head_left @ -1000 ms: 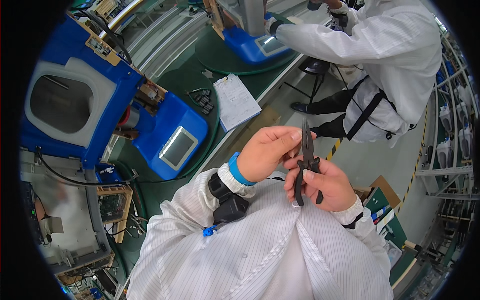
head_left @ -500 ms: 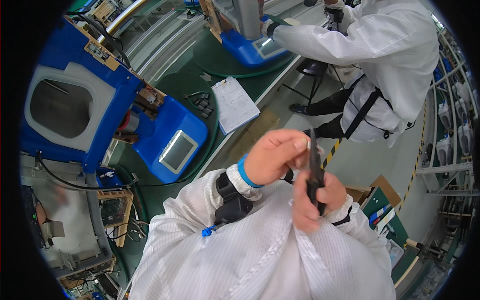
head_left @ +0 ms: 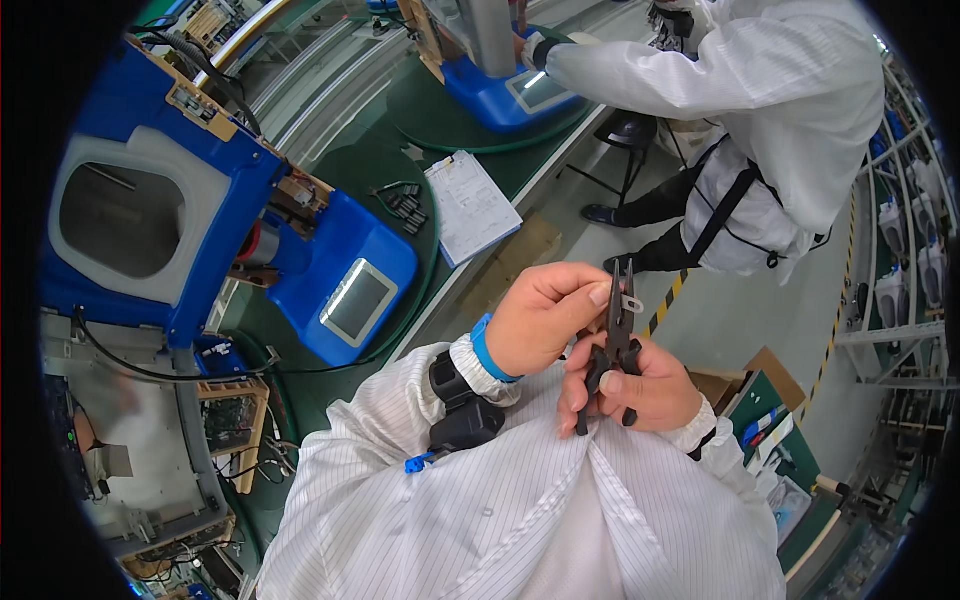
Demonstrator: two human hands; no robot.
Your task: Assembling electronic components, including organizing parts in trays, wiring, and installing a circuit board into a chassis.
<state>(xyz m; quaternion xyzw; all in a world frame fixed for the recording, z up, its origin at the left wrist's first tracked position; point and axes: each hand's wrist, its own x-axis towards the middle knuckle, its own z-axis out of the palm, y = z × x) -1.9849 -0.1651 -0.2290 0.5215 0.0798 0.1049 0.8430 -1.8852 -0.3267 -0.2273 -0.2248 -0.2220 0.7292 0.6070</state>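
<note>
Compared with a second ago, the pliers (head_left: 612, 345) have come back close to the chest after being lifted a little higher half a second back, and a small pale metal tab (head_left: 632, 302) now shows clearly beside the tips, where earlier nothing of the kind could be made out. To my eye that means the piece is now seated at the nose of the tool and the fingers are setting it there. The right hand (head_left: 640, 390) is closed in a fist around the dark handles, while the left hand (head_left: 545, 320) curls over from above, thumb and forefinger pinching the tab against the tips. The pliers stand nearly upright in front of the striped white smock (head_left: 520, 510), long axis running up and down, nose pointing away from the person and handles down toward the body. They hang in the air, well clear of the green bench (head_left: 450, 110) with its blue machine (head_left: 345, 285) and clipboard (head_left: 472, 205), where a co-worker (head_left: 740, 120) in white leans.
</note>
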